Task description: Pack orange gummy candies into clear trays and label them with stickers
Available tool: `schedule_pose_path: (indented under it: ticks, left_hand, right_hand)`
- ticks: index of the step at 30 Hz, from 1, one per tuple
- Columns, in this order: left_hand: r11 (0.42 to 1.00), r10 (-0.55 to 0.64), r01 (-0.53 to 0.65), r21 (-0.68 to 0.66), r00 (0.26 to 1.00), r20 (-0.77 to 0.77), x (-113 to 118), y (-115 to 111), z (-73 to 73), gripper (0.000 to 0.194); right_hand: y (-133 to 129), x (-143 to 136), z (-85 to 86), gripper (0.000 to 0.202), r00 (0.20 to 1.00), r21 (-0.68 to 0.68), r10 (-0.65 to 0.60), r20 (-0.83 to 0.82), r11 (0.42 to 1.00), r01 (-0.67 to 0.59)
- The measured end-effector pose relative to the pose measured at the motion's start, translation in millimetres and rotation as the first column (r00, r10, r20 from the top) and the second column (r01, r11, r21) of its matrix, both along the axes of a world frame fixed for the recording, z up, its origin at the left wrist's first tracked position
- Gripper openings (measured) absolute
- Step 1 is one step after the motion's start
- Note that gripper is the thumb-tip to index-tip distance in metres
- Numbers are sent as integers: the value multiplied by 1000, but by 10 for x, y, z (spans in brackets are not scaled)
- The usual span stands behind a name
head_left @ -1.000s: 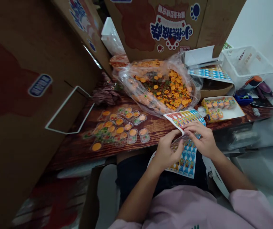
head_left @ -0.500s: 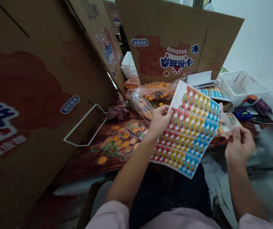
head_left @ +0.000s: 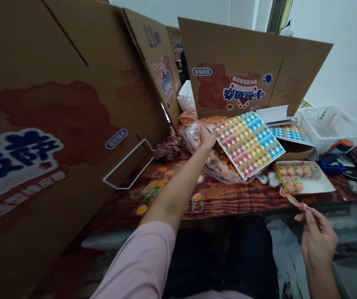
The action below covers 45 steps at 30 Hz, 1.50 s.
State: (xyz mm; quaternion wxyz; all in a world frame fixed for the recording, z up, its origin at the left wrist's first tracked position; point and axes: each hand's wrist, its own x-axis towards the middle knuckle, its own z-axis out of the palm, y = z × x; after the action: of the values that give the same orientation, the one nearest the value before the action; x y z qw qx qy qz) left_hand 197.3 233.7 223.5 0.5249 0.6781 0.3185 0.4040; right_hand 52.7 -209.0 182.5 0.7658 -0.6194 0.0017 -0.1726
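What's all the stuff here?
Cardboard panels: several, brown, left and back
Bag: one, clear, mid-table
Sticker sheet: one, red-yellow-blue, over bag
Strip: one, reddish, front right
Box: one, yellow-edged, right
Cup packs: several, orange-topped, in box
Loose packs: several, orange-green, table's left
Basket: one, white, far right
Table: one, brown, beneath
Left hand: one, bare, sheet's left edge
Right hand: one, bare, holding strip

We've got 1 L hand w/ 1 sticker sheet & 1 R hand w/ 1 pink strip. We count abt 7 little cups in 1 small yellow box: 5 at back, 2 in front. We also see 1 white basket & 1 clear bag, its orange bits too many to count.
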Motion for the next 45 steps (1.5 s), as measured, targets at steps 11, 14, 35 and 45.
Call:
schedule_pose_path:
  ticks: [11, 14, 35, 45]
  left_hand:
    - [701, 261, 276, 657, 759, -597, -2830, -1435, -1446, 47]
    - [719, 194, 309, 623, 771, -607, -2894, -1537, -1651, 51]
    - [963, -245, 239, -125, 969, -34, -2356, -1659, -1531, 20]
    - [641, -204, 530, -556, 815, 542, -2592, -2176, -901, 48]
  right_hand:
    - [486, -185, -673, 34, 954, 28, 211, -214, 977, -210]
    - [775, -142, -763, 45, 939, 68, 244, -245, 970, -234]
    - [1469, -480, -290, 62, 811, 317, 547, -210, 822, -472]
    - [1588, -641, -203, 87, 868, 124, 476, -141, 878, -462]
